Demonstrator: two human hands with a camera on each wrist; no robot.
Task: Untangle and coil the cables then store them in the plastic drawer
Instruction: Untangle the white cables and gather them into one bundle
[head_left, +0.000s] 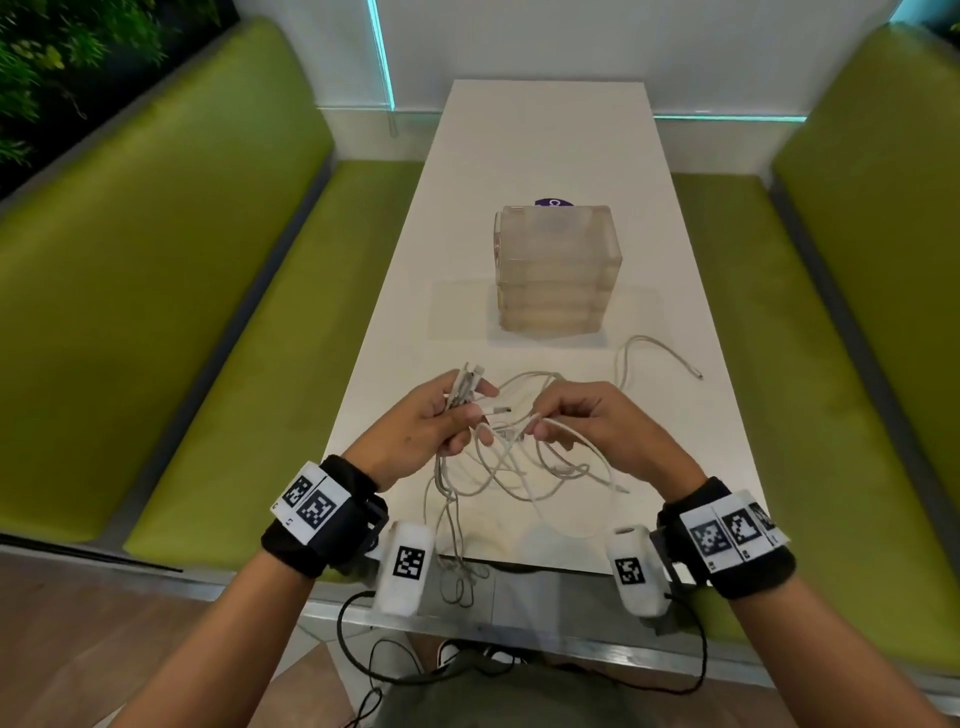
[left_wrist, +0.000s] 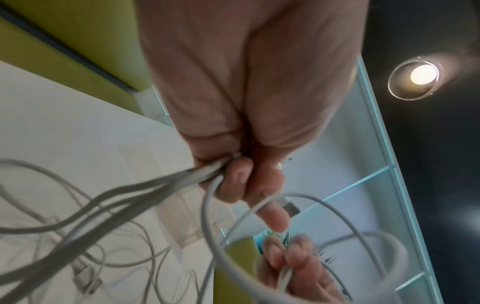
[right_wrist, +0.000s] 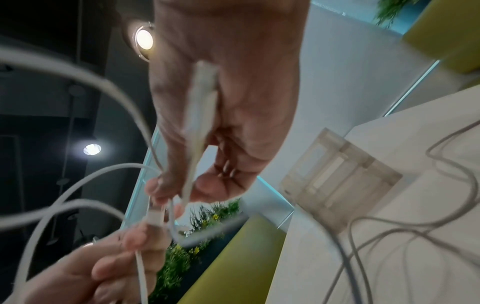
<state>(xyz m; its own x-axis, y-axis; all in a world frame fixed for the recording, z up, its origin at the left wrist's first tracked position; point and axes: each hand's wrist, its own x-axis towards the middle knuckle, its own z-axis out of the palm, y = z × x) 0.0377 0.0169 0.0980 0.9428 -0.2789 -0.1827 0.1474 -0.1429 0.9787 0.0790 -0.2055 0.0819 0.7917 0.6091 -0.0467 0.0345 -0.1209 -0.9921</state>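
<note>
Pinched tight in my left hand (head_left: 415, 423) is a bundle of thin white charging cables (head_left: 498, 467), several strands gathered side by side with their plug ends poking up past my fingers (left_wrist: 235, 181), while my right hand (head_left: 597, 423) nips a single white strand between thumb and fingertips just beside the left. Both hands hover above the near end of the long white table (head_left: 545, 156), close together, and between and below them the rest of the tangle sags in loops onto the tabletop, some of it spilling over the near edge toward my lap. So the knot lies straight down from my grip, and the strand in my right hand looks like the one to draw out rightward, away from the bundle, I'd say. One loose tail (head_left: 660, 353) runs off to the right across the table, its plug lying free, nearer my right hand than my left. Farther on, straight ahead along the table's length, stands the frosted translucent plastic drawer unit (head_left: 558, 270), its stacked drawers apparently all pushed in; it is well apart from the cables, so storing is a long way off yet. How many cables are in this mess I can't count, the crossings under my hands are hidden, and both wrist views are blurred. Something purple (head_left: 555, 201) peeks from behind the unit, cut off.
</note>
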